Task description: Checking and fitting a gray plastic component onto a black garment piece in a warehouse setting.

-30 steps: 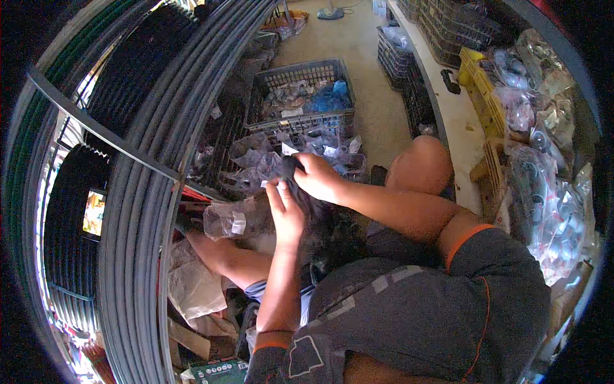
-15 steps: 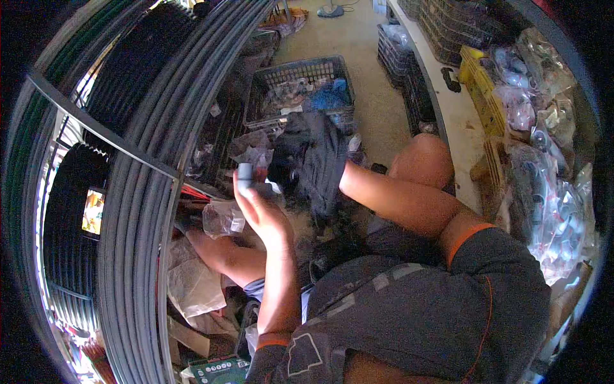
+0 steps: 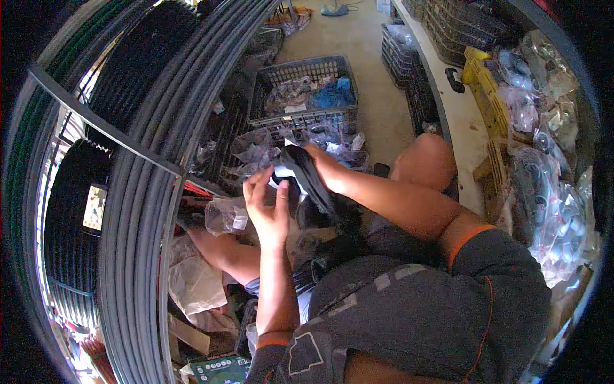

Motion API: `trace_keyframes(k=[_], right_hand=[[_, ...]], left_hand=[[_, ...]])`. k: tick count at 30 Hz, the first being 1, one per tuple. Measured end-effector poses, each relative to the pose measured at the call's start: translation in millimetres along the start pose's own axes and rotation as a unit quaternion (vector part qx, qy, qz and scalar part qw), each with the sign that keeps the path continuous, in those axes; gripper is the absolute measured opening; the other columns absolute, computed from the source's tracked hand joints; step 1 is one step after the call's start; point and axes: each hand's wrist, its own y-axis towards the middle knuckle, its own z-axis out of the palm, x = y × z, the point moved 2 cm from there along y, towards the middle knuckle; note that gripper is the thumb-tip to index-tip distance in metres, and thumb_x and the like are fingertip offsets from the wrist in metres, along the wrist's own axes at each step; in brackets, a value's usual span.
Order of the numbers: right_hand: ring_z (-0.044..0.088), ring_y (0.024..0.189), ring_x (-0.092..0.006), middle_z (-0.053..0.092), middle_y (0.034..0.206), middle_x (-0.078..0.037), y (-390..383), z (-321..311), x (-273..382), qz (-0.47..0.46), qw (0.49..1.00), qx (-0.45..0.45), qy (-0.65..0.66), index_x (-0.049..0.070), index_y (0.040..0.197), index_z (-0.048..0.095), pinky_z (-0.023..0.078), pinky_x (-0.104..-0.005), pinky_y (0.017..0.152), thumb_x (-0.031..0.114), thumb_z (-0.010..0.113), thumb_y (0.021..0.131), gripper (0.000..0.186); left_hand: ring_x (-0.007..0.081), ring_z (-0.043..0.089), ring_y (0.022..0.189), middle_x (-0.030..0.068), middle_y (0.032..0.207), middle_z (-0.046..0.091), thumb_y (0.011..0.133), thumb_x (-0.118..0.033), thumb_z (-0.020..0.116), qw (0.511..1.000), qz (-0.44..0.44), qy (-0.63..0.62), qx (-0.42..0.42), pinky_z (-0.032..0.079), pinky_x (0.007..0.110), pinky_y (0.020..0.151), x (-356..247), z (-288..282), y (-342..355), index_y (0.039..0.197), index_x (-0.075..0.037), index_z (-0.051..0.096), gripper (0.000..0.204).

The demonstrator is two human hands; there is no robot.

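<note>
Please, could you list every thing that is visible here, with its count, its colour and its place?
dark rubbery piece: one, black, held in both hands, centre
clear plastic bags: many, on the floor before the hands
plastic basket: one, grey, upper centre, holds bagged parts and a blue piece
cable coils: several, grey and black, left side
yellow crates: two or more, right, with bagged parts
bench edge: one, pale, right
left hand: one, touching the black piece
right hand: one, gripping the black piece
</note>
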Motion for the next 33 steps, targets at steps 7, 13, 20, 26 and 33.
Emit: trace_keyframes(k=[7,13,20,26,33], right_hand=[[0.061,0.066,-0.008,0.066,0.08,0.0,12,-16,3,0.032,0.979,-0.044,-0.195,0.008,0.094,0.066,0.047,-0.0231,0.055,0.03,0.052,0.097,0.026],[0.063,0.08,-0.0105,0.069,0.093,-0.003,2,-7,1,0.059,0.994,0.06,-0.075,0.005,0.11,0.065,0.051,-0.0254,0.068,0.029,0.059,0.095,0.029],[0.058,0.088,-0.0104,0.068,0.098,-0.004,-3,15,5,0.015,0.957,0.098,-0.274,0.002,0.115,0.065,0.048,-0.0286,0.077,0.017,0.066,0.085,0.033],[0.061,0.087,-0.0152,0.069,0.093,-0.009,-9,27,2,-0.18,0.877,0.033,-0.444,0.001,0.109,0.065,0.049,-0.0326,0.079,0.022,0.066,0.087,0.031],[0.061,0.066,-0.0142,0.068,0.078,-0.007,-4,12,13,-0.013,0.971,-0.111,-0.21,0.002,0.09,0.069,0.048,-0.0321,0.061,0.031,0.063,0.091,0.03]], left_hand=[[0.0241,0.064,0.089,0.012,0.095,0.065,0.079,-0.009,0.077,0.998,-0.03,-0.015,-0.051,0.052,0.034,0.082,-7,18,-13,0.11,0.002,0.063,0.036],[0.0237,0.061,0.095,0.012,0.106,0.061,0.078,-0.011,0.079,0.999,0.012,0.03,-0.008,0.051,0.033,0.079,-9,15,-3,0.109,-0.002,0.064,0.036],[0.0106,0.058,0.077,0.0047,0.087,0.065,0.08,0.0,0.076,0.994,-0.085,-0.071,-0.014,0.048,0.024,0.071,-3,-19,6,0.104,0.004,0.058,0.03],[0.011,0.059,0.074,0.0081,0.08,0.065,0.081,-0.006,0.075,0.997,-0.055,0.045,-0.008,0.048,0.026,0.068,-10,-17,0,0.1,0.004,0.06,0.025],[0.0233,0.068,0.079,0.0176,0.085,0.07,0.075,-0.005,0.078,0.994,-0.055,0.076,-0.054,0.053,0.033,0.075,-19,13,-5,0.096,0.004,0.065,0.025]])
